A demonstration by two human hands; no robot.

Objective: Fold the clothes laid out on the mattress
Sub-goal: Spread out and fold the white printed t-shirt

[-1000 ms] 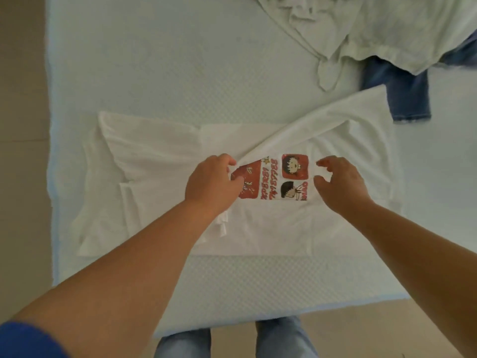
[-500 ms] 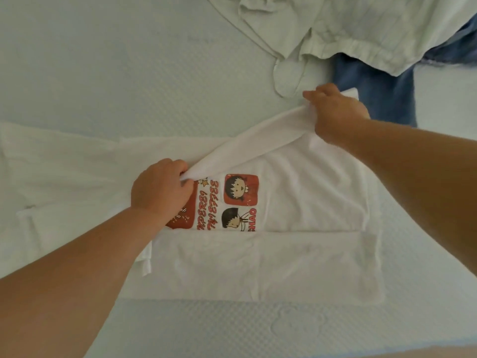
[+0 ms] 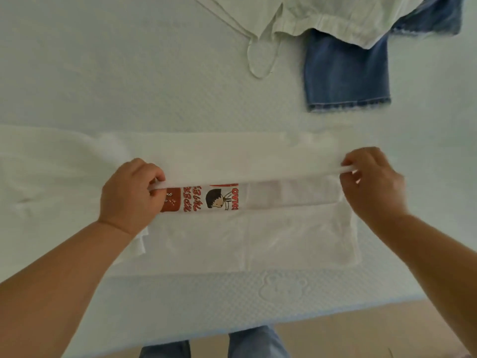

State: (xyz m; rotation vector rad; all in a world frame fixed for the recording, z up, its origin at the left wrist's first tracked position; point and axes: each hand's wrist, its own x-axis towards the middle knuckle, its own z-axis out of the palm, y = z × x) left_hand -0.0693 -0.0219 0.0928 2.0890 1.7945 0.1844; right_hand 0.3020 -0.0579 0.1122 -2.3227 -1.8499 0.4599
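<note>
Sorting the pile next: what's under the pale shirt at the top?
Jeans stick out from under the pale shirt, one hemmed leg showing. Their upper part is covered, so anything else beneath can't be seen.

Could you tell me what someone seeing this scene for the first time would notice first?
Most striking are the left hand and right hand, each pinching an end of a folded edge of the white T-shirt, stretched taut across the middle of the mattress. Just under that edge shows the shirt's red cartoon print, partly covered. At the far right lie blue jeans under a pale shirt.
</note>
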